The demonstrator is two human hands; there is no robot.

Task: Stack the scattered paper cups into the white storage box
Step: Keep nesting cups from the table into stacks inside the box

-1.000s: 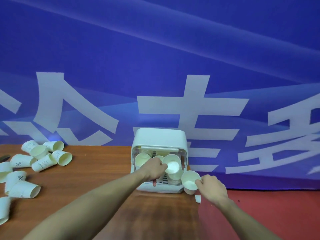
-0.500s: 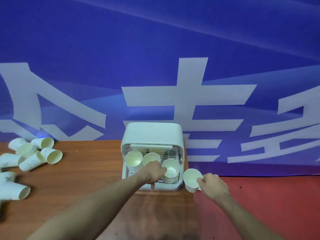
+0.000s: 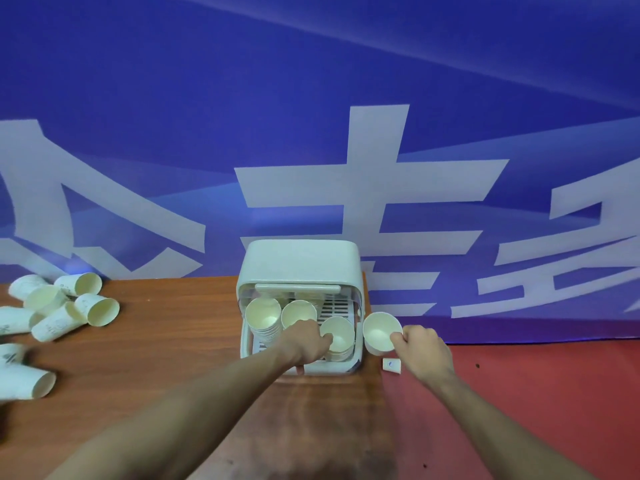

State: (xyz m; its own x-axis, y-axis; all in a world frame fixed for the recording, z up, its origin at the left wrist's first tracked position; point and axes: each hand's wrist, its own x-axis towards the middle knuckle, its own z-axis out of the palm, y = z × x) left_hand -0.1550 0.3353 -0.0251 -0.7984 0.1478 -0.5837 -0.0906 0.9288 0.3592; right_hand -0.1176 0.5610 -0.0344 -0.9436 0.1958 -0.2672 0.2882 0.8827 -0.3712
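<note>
The white storage box stands open-fronted at the table's far right end, with three stacks of paper cups inside. My left hand reaches into it and pinches the rim of the right stack's top cup. My right hand holds a single paper cup by its rim, just right of the box and past the table edge. Several loose cups lie scattered on their sides at the table's left.
The wooden table ends right beside the box; red floor lies beyond. A small white tag lies on the floor under my right hand. A blue banner with large white characters forms the backdrop.
My left hand has set its cup down onto the right stack in the box. My right hand has kept its cup beside the box, lifting it slightly. The view has shifted.
</note>
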